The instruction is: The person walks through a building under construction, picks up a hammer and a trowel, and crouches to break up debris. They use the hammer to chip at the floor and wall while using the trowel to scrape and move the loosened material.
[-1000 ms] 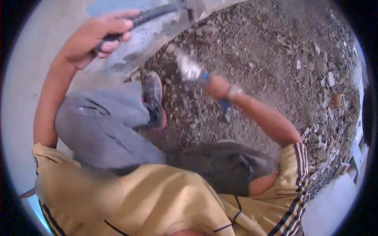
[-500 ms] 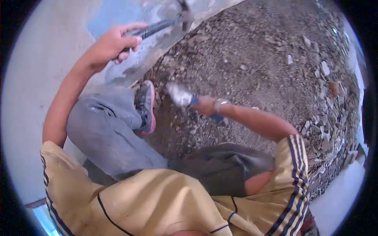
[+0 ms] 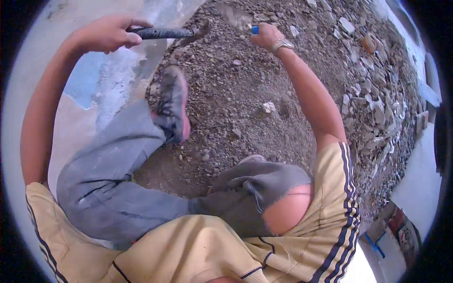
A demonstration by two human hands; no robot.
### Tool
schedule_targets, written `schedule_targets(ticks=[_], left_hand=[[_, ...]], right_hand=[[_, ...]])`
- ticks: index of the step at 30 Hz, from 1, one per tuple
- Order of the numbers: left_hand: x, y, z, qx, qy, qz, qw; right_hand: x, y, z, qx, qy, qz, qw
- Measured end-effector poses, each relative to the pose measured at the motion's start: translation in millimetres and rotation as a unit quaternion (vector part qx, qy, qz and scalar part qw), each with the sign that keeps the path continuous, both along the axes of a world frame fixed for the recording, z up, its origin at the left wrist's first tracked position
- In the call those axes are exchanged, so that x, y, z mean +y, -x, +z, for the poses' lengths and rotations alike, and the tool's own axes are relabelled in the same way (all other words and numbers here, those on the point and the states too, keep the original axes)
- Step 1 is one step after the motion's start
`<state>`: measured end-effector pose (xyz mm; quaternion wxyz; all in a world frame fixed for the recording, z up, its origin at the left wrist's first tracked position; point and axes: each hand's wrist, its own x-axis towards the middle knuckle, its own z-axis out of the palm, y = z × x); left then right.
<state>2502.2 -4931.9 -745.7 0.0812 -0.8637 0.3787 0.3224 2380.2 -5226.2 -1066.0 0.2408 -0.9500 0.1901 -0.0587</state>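
Note:
My left hand (image 3: 106, 37) is closed around the dark grip of a hammer (image 3: 165, 33), held level near the wall. The hammer's head, smeared by motion, points right over the gravel. Across from it, my right hand (image 3: 267, 37) grips the blue handle of a trowel (image 3: 235, 18). The trowel's grey blade is blurred and reaches up and left over the stony ground. Hammer head and blade are apart. A watch (image 3: 283, 45) circles my right wrist.
Gravelly ground (image 3: 226, 89) spreads between my legs and beyond. A painted wall (image 3: 80, 80) with a blue patch stands on the left. Broken rubble (image 3: 377, 108) is heaped at the right. My shoe (image 3: 173, 101) rests near the wall's foot.
Both hands now appear higher in the view. The right one, with the trowel, has moved far up and slightly right. The hammer has swung from tilted upward to nearly level. The camera view has shifted.

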Motion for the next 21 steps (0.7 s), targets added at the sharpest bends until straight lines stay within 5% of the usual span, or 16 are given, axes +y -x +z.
schedule_targets(ticks=[6, 7, 10, 11, 16, 18, 21], left_hand=[[-74.1, -20.9, -52.0, 0.008, -0.106, -0.068, 0.992], [-81.4, -38.2, -71.1, 0.013, -0.106, -0.051, 0.993], [-99.4, -84.2, -119.6, 0.039, -0.114, -0.085, 0.989], [-105.4, -94.1, -127.8, 0.016, -0.122, -0.053, 0.991], [-130.5, -143.4, -133.8, -0.011, -0.125, -0.052, 0.991], [-141.7, -158.5, -134.5, -0.021, -0.127, -0.049, 0.990], [-161.2, -177.7, -143.4, -0.016, -0.127, -0.059, 0.990]], right_hand=[[-2.4, 100.8, 7.1, -0.044, -0.177, 0.032, 0.983], [3.8, 130.0, 20.7, 0.015, -0.087, 0.063, 0.994], [36.3, 201.8, 40.3, 0.203, -0.079, 0.140, 0.966], [43.9, 228.3, 27.7, 0.183, -0.108, 0.158, 0.964], [-0.1, 326.7, 25.7, 0.373, -0.093, -0.030, 0.923], [-16.6, 338.2, 58.9, 0.334, -0.071, -0.028, 0.940], [-8.5, 322.1, 70.6, 0.182, -0.190, -0.096, 0.960]])
